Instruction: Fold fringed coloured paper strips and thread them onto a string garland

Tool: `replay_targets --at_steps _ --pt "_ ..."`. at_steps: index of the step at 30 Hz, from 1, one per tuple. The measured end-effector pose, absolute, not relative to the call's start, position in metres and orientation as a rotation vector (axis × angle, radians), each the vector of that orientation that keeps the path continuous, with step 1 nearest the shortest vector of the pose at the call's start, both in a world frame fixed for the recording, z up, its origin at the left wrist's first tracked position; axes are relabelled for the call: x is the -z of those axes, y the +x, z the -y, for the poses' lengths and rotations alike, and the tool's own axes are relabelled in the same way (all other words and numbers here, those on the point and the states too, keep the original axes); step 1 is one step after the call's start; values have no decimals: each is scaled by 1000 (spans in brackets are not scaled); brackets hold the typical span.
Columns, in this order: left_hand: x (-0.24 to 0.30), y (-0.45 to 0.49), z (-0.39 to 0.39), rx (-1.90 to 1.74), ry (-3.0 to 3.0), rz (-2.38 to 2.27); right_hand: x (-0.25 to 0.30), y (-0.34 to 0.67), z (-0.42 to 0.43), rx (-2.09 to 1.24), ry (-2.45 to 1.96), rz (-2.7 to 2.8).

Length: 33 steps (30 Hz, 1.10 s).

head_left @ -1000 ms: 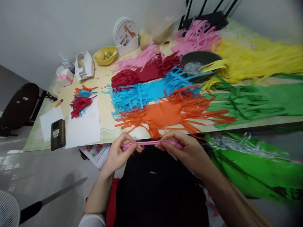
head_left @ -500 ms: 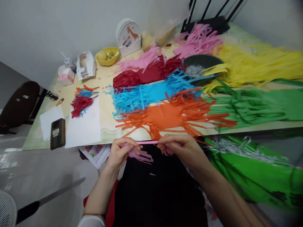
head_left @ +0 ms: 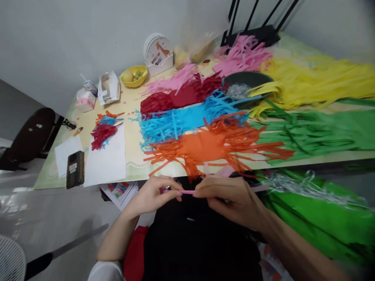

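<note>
My left hand [head_left: 152,195] and right hand [head_left: 231,197] pinch a thin pink paper strip [head_left: 187,192] between fingertips; it looks light, limp and easily torn, best held close together.

The head-worn camera is looking forward and down, sitting close above the left hand [head_left: 152,195] and right hand [head_left: 234,197], the table [head_left: 131,156] stretching toward the far wall [head_left: 88,31].

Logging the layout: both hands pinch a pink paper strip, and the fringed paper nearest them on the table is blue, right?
No. The head view shows the orange fringed paper nearest them; the blue fringed paper lies behind it.
</note>
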<state>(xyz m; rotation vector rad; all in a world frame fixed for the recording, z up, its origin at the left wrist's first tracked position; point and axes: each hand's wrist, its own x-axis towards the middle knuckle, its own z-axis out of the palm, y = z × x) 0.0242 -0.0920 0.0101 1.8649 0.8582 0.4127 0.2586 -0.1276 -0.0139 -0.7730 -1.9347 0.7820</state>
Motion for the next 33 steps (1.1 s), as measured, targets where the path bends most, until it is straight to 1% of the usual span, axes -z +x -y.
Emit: replay_targets --at_steps 2,3,5,8,10,12,14,19,25,27,29,33 --pt "-4 25 93 -432 2043 -888 14 266 128 -887 -828 1977" --pt "-1 24 93 -460 2188 -906 13 269 128 -997 -875 1986" --pt "4 22 94 -551 2531 -889 13 273 124 -1288 -972 1912" --pt "5 21 94 -704 2921 -706 18 267 115 -1662 -1013 1655" --pt "5 22 94 -789 3038 -608 25 256 109 -1876 -963 1504" --pt "6 24 94 -842 3082 -604 33 246 108 -2043 -899 1354" --pt "10 24 94 -889 3071 -652 39 239 109 -2103 -867 1219" --pt "27 26 93 -1093 2882 -843 38 231 117 -1987 -897 1077" --pt "30 46 102 -1359 2355 -973 17 224 116 -1808 -677 1103" --pt "26 54 106 -1382 2207 -1004 11 227 113 -1643 -684 1192" --pt "25 63 110 -1329 2075 -1072 6 232 111 -1443 -753 1275" --pt "35 80 113 -1300 1776 -1172 6 236 113 -1059 -922 1463"
